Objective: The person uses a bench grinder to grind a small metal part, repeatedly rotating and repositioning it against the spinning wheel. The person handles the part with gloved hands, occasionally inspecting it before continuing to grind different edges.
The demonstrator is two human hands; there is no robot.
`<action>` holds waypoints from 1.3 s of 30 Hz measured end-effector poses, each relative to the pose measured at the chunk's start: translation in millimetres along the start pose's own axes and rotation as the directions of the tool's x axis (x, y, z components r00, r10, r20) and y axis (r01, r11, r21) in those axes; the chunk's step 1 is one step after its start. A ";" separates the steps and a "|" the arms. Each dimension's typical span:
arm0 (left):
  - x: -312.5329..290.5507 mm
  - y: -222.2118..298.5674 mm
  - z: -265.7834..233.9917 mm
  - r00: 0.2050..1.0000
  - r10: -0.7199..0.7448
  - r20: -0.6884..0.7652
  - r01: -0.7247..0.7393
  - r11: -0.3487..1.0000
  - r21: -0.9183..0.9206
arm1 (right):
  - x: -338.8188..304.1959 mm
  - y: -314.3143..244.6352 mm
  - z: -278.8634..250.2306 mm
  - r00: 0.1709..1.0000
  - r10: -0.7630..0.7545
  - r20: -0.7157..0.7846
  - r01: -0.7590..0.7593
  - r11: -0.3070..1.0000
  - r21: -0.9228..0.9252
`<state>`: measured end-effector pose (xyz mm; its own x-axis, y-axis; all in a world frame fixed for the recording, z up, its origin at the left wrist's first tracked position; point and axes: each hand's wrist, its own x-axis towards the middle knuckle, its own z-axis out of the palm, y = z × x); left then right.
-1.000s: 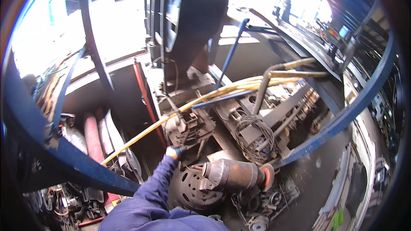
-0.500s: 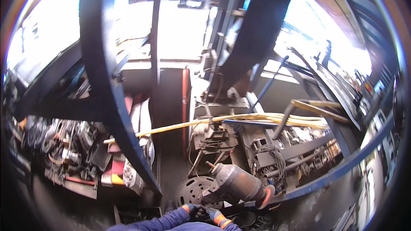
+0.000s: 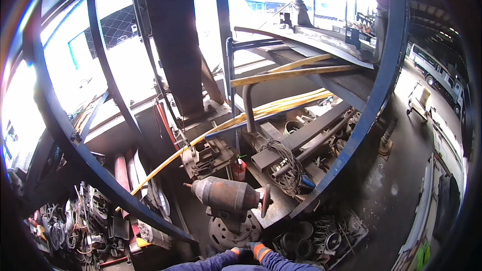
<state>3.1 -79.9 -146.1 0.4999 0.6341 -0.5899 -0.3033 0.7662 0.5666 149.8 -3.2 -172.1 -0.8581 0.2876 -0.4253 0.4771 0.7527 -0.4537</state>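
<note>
The left hand (image 3: 243,255) and right hand (image 3: 259,251) come together, gloved, just on the near side of the rusty motor (image 3: 226,193), my landmark; I cannot tell from my feed whether the fingers grip anything. The motor stands on a perforated round base (image 3: 244,238), which is directly under it and is what both hands are nearest to. To work well here, I would judge it best to keep cuffs and sleeves away from the disc (image 3: 265,200) on the motor's right end, since I cannot tell whether it is turning, and to keep both feet clear of the base. Beyond the motor sits a grimy vise-like machine (image 3: 203,158); to its right lies a cable coil (image 3: 282,170), and nearer right, a heap of metal parts (image 3: 329,241). As for brands or labels, I can read no writing anywhere.
</note>
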 end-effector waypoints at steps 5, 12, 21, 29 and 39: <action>34.7 45.6 41.2 0.999 0.045 0.017 -0.048 0.970 0.239 | 22.5 150.0 127.2 0.703 0.711 -0.006 -0.536 0.535 0.653; 37.8 38.5 46.0 0.992 0.123 0.016 -0.122 0.939 0.321 | -98.9 139.7 44.0 0.667 0.652 -0.360 -0.503 0.751 0.429; 14.3 32.1 36.5 0.931 0.332 0.154 -0.365 0.875 0.317 | -111.0 30.9 -64.7 0.661 0.683 -0.312 -0.342 0.643 0.685; 0.0 51.9 27.2 0.999 0.006 0.040 -0.019 0.942 0.335 | -121.6 -20.2 -72.3 0.654 0.720 -0.230 -0.224 0.475 0.851; -26.2 47.1 36.8 0.948 0.260 0.183 -0.305 0.904 0.299 | -115.0 -51.5 -100.6 0.703 0.710 -0.047 -0.326 0.380 0.866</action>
<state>5.6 -64.2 -82.8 0.5434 0.7813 -0.3071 -0.1845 0.4680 0.8642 204.8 -15.4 -21.0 -0.2737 0.7641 -0.5841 0.6253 -0.3201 -0.7117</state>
